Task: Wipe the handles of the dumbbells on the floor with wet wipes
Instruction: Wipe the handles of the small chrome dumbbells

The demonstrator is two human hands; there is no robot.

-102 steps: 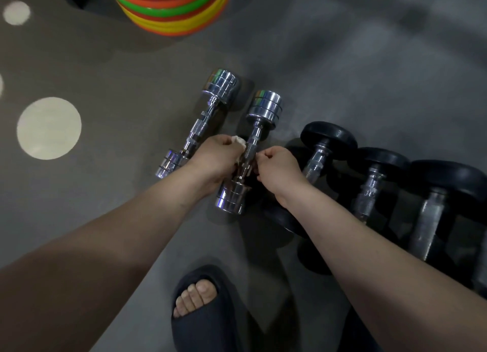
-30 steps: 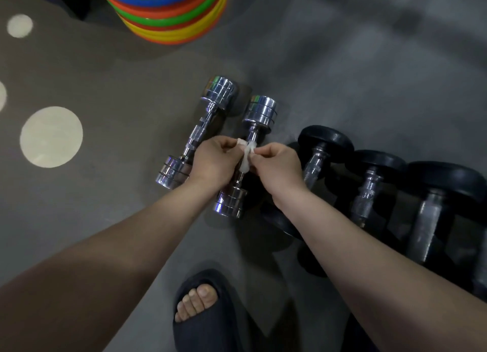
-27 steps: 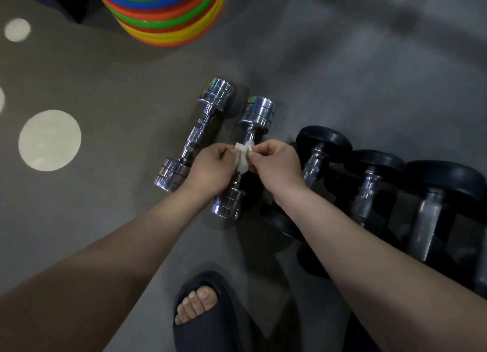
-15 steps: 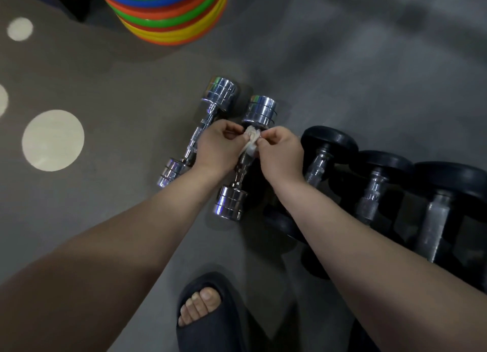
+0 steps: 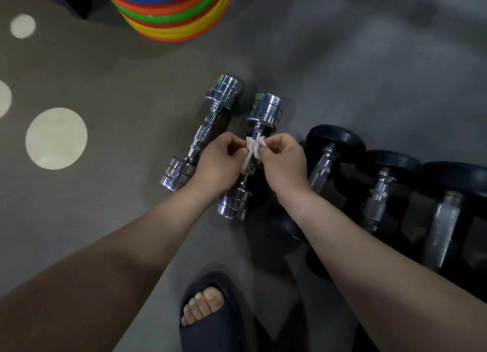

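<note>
— What did we have hold of at that moment?

— We had a small white wet wipe (image 5: 252, 151) pinched between both hands, right over the handle of the chrome dumbbell (image 5: 264, 109) on the grey floor (image 5: 369, 75). Our left hand (image 5: 218, 162) was curled nearly closed, thumb and fingertips gripping the wipe's left edge. Our right hand (image 5: 283, 162) was curled the same way, pinching the right edge.

— Was the wipe touching the handle?

— It hung bunched down along the handle between our hands, and seemed to lie against the metal, though our fingers hid the exact contact.

— Where did that dumbbell lie?

— Flat on the floor, far head up by the middle of the view and near head just below our wrists. A second chrome dumbbell (image 5: 203, 131) lay just beside it on the left, its knurled handle bare and neither hand on it.

— And on the right?

— A row of black-headed dumbbells (image 5: 334, 138) lay side by side, the nearest one just beside our right hand; we touched none of them.

— Anything else around us?

— A stack of coloured discs (image 5: 168, 12) stood further off at the top, pale round spots (image 5: 56, 138) marked the floor on the left, and our foot in a dark slipper (image 5: 210, 312) stood near the bottom edge.
</note>
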